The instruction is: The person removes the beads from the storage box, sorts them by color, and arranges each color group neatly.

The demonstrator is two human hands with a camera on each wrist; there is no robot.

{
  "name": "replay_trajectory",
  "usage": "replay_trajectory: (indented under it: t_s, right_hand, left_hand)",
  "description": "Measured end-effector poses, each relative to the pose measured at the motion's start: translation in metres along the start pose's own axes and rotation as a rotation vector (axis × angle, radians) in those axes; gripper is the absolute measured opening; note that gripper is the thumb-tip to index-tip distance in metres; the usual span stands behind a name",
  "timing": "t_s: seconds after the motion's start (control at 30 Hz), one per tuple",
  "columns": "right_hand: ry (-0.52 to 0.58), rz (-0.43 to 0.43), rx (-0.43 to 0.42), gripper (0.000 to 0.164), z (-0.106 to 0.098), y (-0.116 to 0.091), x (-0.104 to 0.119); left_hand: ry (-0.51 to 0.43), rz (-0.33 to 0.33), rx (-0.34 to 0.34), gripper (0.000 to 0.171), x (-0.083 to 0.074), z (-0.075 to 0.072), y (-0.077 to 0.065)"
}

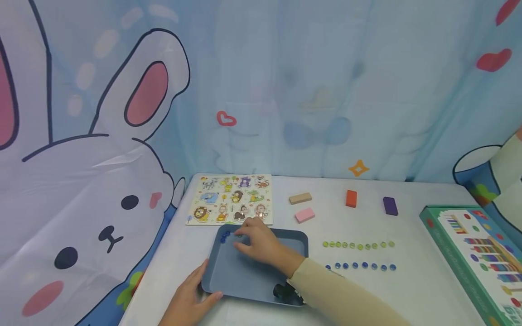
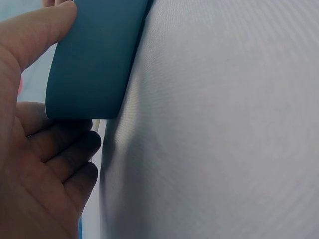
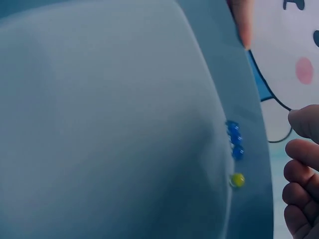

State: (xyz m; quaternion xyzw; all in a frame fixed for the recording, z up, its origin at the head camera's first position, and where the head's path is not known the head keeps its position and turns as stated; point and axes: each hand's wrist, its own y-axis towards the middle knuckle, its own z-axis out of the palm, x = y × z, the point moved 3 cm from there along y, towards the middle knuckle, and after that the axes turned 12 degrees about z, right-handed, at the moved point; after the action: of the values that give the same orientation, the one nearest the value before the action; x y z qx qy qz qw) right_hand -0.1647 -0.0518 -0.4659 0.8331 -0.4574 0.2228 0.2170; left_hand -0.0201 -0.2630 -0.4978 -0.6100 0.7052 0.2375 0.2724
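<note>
A blue-grey tray [image 1: 240,276] lies on the table. At its near left corner my left hand [image 1: 188,296] holds the edge, thumb along the front wall and fingers at the left side; the left wrist view shows the thumb [image 2: 37,37] against the wall. My right hand [image 1: 258,242] hovers over the tray's far left part, thumb and forefinger apart, with nothing seen between them. Several blue beads [image 3: 235,139] lie along the tray wall, beside one yellow-green bead [image 3: 238,179]. The right wrist view shows the right fingers beyond the rim, loosely bent.
An animal puzzle board [image 1: 230,199] lies behind the tray. To the right run a row of yellow-green beads [image 1: 360,246] and a row of blue beads [image 1: 364,265]. Wooden [image 1: 300,198], pink [image 1: 305,215], red [image 1: 351,198] and purple [image 1: 390,206] blocks lie behind. A green box [image 1: 469,253] sits far right.
</note>
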Motion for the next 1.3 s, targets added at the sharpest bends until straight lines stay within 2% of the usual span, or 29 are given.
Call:
replay_trajectory:
  t_s: [0.3, 0.6, 0.83, 1.1, 1.3]
  right_hand:
    - [0.017, -0.035, 0.002, 0.031, 0.019, 0.008, 0.009]
    - [-0.040, 0.001, -0.020, 0.032, 0.035, 0.014, 0.012]
    - [-0.076, 0.003, -0.079, 0.031, 0.041, 0.016, 0.014]
    - [-0.097, -0.026, -0.057, 0.032, 0.048, 0.019, 0.016]
    - [-0.092, -0.025, -0.034, 0.035, 0.051, 0.021, 0.018]
  left_hand:
    - [0.017, 0.006, -0.013, 0.104, 0.011, 0.004, 0.001]
    - [0.009, 0.010, -0.021, 0.103, 0.010, 0.004, 0.000]
    - [-0.012, 0.007, -0.014, 0.103, 0.008, 0.003, 0.000]
    - [-0.013, 0.021, -0.014, 0.103, 0.008, 0.004, 0.001]
    - [-0.020, 0.006, -0.010, 0.104, 0.010, 0.004, 0.000]
